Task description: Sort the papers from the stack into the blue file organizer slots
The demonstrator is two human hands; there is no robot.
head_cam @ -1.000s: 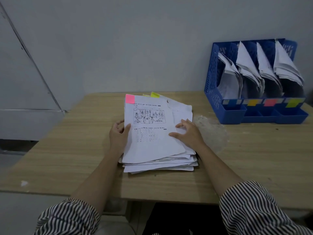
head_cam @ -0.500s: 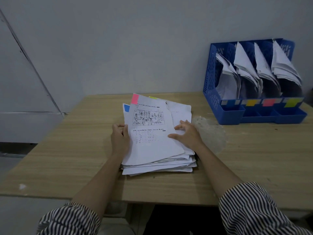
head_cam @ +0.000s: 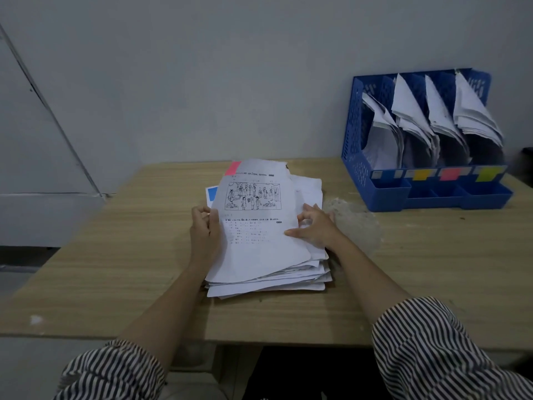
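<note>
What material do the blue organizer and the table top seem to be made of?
Organizer: most likely moulded plastic, uniform blue, with a perforated side wall and thin dividers. Table: looks like wood-grain laminate or veneer, matte light brown with straight streaks; a worn pale patch sits right of the stack, so real wood cannot be ruled out.

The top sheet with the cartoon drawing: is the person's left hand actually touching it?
Touching. The head view shows the left hand gripping the left edge of the top sheet, its thumb lying over the paper.
</note>
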